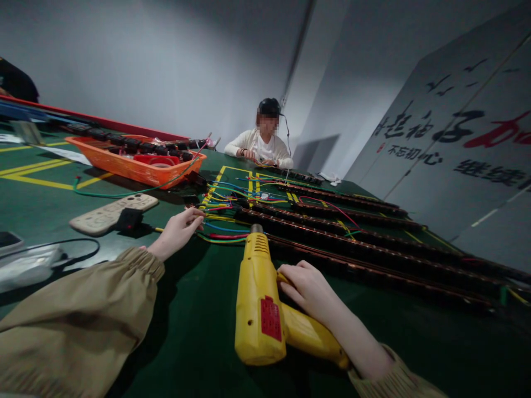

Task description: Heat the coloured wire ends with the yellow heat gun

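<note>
My right hand (309, 290) grips the handle of a yellow heat gun (259, 298), whose metal nozzle points away from me toward a bundle of coloured wires (226, 221). My left hand (178, 232) reaches forward in a tan sleeve, its fingertips pinched on wires at the near end of the bundle. Long dark strips (352, 243) with wires attached run away to the right across the green table (199, 331).
An orange tray (124, 166) with black parts stands at the back left. A beige remote-like device (108, 214) and a black plug lie left of my hand. Another person (261, 146) sits at the far end. A wall panel with lettering rises on the right.
</note>
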The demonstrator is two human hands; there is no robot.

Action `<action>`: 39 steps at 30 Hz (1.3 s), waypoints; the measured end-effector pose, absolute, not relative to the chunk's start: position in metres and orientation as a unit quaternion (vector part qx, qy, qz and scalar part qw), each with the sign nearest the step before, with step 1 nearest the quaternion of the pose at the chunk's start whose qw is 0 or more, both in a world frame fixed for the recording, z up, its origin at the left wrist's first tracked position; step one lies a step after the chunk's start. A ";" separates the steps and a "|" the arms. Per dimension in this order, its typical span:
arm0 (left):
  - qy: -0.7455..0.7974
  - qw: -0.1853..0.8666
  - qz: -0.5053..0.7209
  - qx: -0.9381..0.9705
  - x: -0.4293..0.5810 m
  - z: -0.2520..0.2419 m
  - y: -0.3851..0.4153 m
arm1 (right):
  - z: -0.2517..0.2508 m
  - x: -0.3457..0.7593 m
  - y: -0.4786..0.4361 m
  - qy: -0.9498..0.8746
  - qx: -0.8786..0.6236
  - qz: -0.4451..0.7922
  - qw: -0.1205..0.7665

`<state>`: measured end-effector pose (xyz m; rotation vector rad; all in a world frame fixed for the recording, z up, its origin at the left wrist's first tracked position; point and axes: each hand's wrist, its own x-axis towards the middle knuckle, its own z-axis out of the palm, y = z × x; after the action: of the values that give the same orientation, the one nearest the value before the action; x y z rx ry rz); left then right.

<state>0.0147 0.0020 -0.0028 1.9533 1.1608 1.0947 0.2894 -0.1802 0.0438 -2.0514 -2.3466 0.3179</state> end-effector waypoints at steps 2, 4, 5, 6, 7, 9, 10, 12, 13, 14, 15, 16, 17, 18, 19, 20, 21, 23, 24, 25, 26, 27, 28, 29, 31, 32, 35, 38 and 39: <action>0.452 0.285 0.389 0.750 0.012 -0.004 0.005 | 0.044 0.290 -0.181 -0.743 -0.661 0.104 0.006; 0.485 0.235 0.353 0.765 0.010 -0.005 0.008 | 0.043 0.290 -0.182 -0.738 -0.667 0.108 0.006; 0.500 0.199 0.334 0.774 0.010 -0.005 0.009 | 0.043 0.290 -0.182 -0.735 -0.669 0.110 0.006; 0.509 0.158 0.319 0.784 0.010 -0.006 0.009 | 0.042 0.290 -0.182 -0.732 -0.672 0.113 0.005; 0.512 0.118 0.307 0.793 0.010 -0.006 0.008 | 0.041 0.290 -0.183 -0.730 -0.674 0.115 0.005; 0.505 0.058 0.297 0.808 0.012 -0.006 0.005 | 0.040 0.292 -0.183 -0.726 -0.677 0.118 0.005; 0.503 0.042 0.291 0.813 0.014 -0.006 0.004 | 0.040 0.292 -0.183 -0.726 -0.677 0.120 0.005; 0.506 0.035 0.278 0.816 0.016 -0.006 0.002 | 0.039 0.293 -0.184 -0.726 -0.677 0.121 0.006; 0.507 0.041 0.272 0.817 0.016 -0.007 0.002 | 0.039 0.293 -0.184 -0.726 -0.676 0.122 0.006; 0.507 0.049 0.268 0.817 0.016 -0.007 0.003 | 0.040 0.293 -0.184 -0.726 -0.676 0.123 0.007; 0.508 0.058 0.266 0.817 0.016 -0.008 0.004 | 0.040 0.293 -0.184 -0.726 -0.676 0.124 0.008; 0.509 0.066 0.265 0.816 0.016 -0.009 0.005 | 0.040 0.292 -0.184 -0.726 -0.676 0.124 0.009; 0.508 0.079 0.263 0.816 0.015 -0.010 0.007 | 0.039 0.291 -0.184 -0.727 -0.675 0.125 0.010; 0.506 0.097 0.263 0.816 0.014 -0.011 0.008 | 0.039 0.290 -0.184 -0.728 -0.673 0.127 0.010; 0.503 0.118 0.265 0.814 0.014 -0.012 0.010 | 0.039 0.288 -0.184 -0.731 -0.670 0.128 0.010; 0.499 0.139 0.269 0.812 0.013 -0.013 0.011 | 0.039 0.286 -0.183 -0.734 -0.666 0.129 0.010; 0.493 0.158 0.276 0.810 0.013 -0.013 0.012 | 0.039 0.284 -0.181 -0.738 -0.662 0.129 0.009; 0.480 0.179 0.296 0.806 0.012 -0.013 0.012 | 0.038 0.279 -0.178 -0.746 -0.653 0.128 0.006; 0.476 0.181 0.305 0.805 0.013 -0.013 0.012 | 0.038 0.276 -0.177 -0.749 -0.650 0.126 0.004; 0.473 0.182 0.311 0.804 0.013 -0.012 0.011 | 0.038 0.272 -0.175 -0.753 -0.647 0.124 0.001; 0.472 0.184 0.315 0.803 0.013 -0.012 0.011 | 0.039 0.269 -0.173 -0.756 -0.643 0.123 -0.003; 0.472 0.187 0.317 0.801 0.013 -0.011 0.010 | 0.039 0.265 -0.172 -0.760 -0.639 0.121 -0.007; 0.474 0.190 0.319 0.799 0.014 -0.011 0.010 | 0.039 0.262 -0.171 -0.763 -0.635 0.120 -0.011; 0.476 0.193 0.319 0.796 0.014 -0.010 0.010 | 0.040 0.259 -0.170 -0.767 -0.630 0.118 -0.014; 0.478 0.202 0.325 0.790 0.015 -0.008 0.008 | 0.041 0.253 -0.168 -0.776 -0.620 0.114 -0.022; 0.479 0.207 0.333 0.785 0.015 -0.007 0.008 | 0.041 0.250 -0.167 -0.780 -0.615 0.113 -0.025; 0.477 0.216 0.358 0.773 0.017 -0.004 0.005 | 0.041 0.242 -0.162 -0.792 -0.601 0.102 -0.033; 0.460 0.249 0.362 0.772 0.018 -0.004 0.005 | 0.039 0.235 -0.154 -0.803 -0.589 0.085 -0.037; 0.455 0.262 0.360 0.771 0.019 -0.005 0.006 | 0.038 0.232 -0.152 -0.807 -0.584 0.080 -0.038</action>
<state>0.0185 0.0055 -0.0053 2.0856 1.2318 0.9750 0.2322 -0.1517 0.0382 -1.8795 -2.6002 0.2562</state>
